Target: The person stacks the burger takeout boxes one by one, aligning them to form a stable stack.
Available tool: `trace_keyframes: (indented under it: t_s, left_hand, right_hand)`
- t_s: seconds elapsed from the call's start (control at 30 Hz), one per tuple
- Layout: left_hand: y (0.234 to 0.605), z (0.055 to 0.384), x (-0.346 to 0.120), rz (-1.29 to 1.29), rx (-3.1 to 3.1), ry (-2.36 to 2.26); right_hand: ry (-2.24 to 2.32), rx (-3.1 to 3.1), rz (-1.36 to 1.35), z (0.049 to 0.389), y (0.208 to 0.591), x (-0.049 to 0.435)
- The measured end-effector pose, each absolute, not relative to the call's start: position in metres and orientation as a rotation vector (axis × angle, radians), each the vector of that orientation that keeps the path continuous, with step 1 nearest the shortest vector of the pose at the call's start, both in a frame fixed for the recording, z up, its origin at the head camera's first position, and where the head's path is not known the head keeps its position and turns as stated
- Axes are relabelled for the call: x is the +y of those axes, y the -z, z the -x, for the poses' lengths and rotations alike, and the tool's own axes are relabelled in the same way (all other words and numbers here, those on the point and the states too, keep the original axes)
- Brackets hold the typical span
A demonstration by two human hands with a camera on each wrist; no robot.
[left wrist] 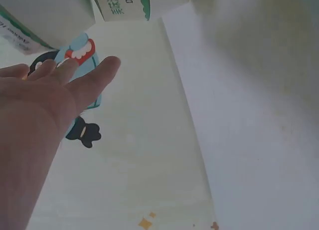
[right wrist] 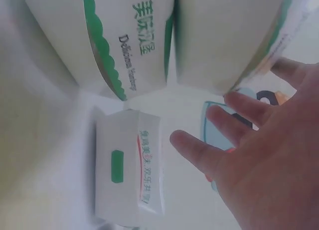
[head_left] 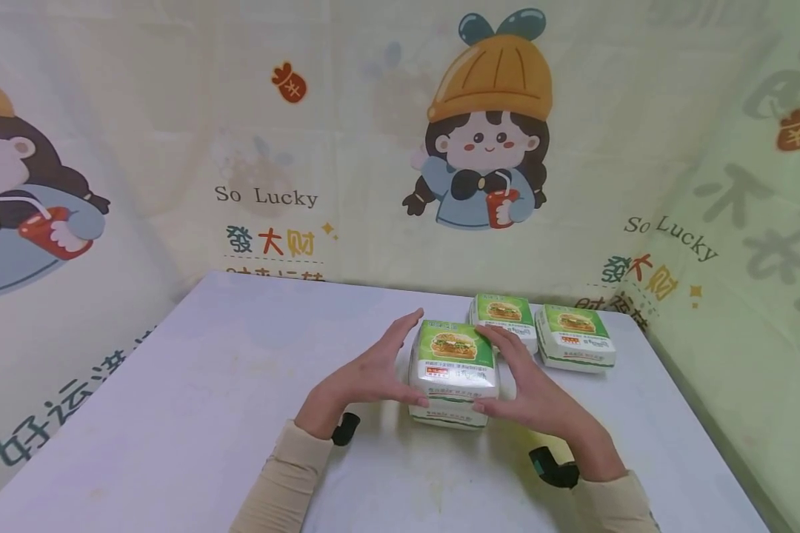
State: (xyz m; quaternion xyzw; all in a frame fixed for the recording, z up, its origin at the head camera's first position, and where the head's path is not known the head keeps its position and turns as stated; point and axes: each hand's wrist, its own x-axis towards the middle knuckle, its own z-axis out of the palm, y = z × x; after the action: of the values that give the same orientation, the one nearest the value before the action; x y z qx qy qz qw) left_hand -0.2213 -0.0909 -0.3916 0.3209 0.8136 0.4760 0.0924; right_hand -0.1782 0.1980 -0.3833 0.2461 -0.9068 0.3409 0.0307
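A hamburger box with a green-and-white top and a burger picture sits on another hamburger box, in a stack. To its left is my left hand, fingers extended and thumb near the front side. My right hand stands on the right, its thumb at the front corner and its fingers by the upper right edge. Both wrist views show spread, fairly straight fingers beside the white box walls. In the right wrist view, the index finger is apart from the boxes. Firm contact cannot be made out.
Two more hamburger boxes stand behind to the right, one nearer the middle and one farther right. They rest on a white table. A printed cloth hangs behind the table and along its sides.
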Motion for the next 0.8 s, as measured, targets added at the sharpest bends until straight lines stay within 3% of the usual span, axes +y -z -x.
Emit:
trace_keyframes:
  t_s: [0.8]
  left_hand:
    - [0.395, 0.221, -0.081, -1.002, 2.445, -1.466]
  right_hand:
    - [-1.116, -2.666, -0.593, 0.184, 0.366, 0.259]
